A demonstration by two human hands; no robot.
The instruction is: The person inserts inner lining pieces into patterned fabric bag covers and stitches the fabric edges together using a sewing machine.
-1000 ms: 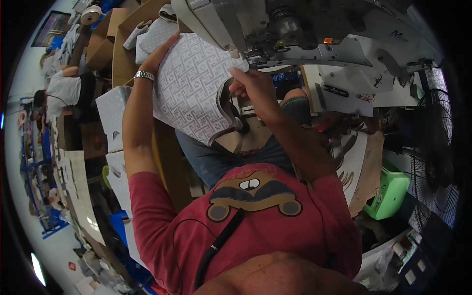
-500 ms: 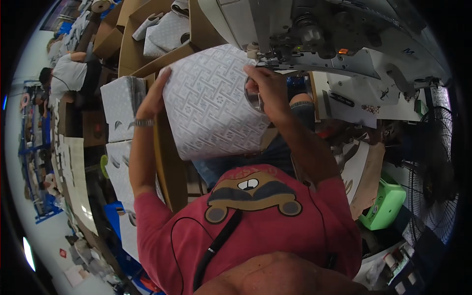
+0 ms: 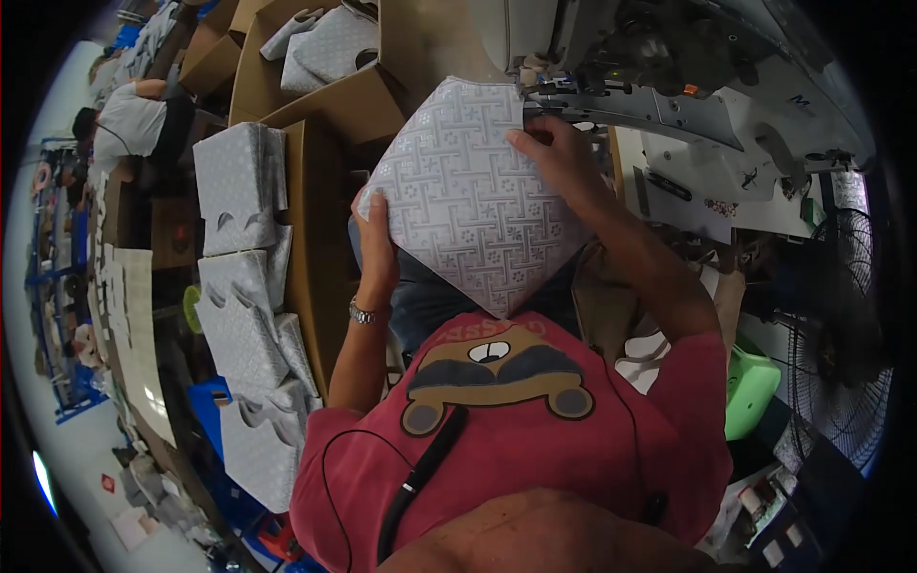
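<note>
Workshop interior, head view: an open cardboard box [image 3: 313,258] and stacked patterned pieces [image 3: 234,325] stand on the seated person's left, a sewing machine [image 3: 506,33] in front. The patterned panel [image 3: 468,191] spans the space above the lap, its upper edge beside the machine. The left hand [image 3: 376,234] grips its left edge, thumb uppermost; the right hand [image 3: 564,158] pinches its right edge between thumb and fingers. Since the preceding frame the panel has turned, one corner now pointing at the shirt [image 3: 516,430], apparently presenting another stretch of edge to the machine.

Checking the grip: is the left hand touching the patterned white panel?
Touching: in the head view, the left hand has its thumb on the patterned white panel near its edge.
</note>
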